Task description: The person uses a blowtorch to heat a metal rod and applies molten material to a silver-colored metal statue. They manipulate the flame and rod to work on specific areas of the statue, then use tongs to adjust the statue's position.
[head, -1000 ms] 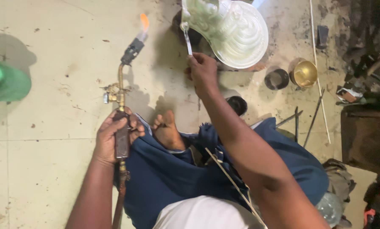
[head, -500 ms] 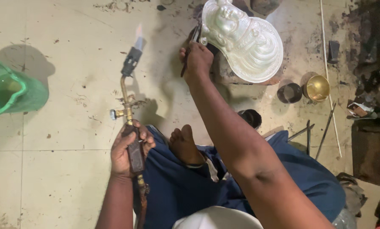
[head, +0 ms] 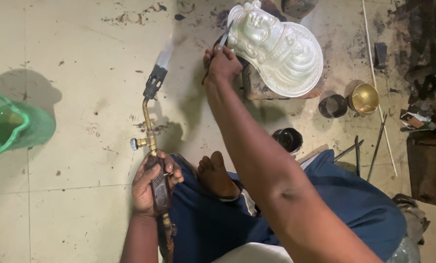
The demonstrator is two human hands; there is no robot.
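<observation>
Left hand [head: 152, 187] was wrapped tight around the torch [head: 152, 141] handle, fingers closed on it. Torch pointed up and away over the floor [head: 81, 97], pale flame [head: 165, 48] at the nozzle, brass valve just above the fist. Right hand [head: 222, 63] was pinched shut on a thin tool [head: 224, 38], tip touching the left edge of the silver mask [head: 281, 48]. Mask lay on a dark block [head: 257, 85]. Two dark cups [head: 332, 105] and a brass bowl [head: 364, 98] sat right of it, green bucket [head: 13, 124] far left.
</observation>
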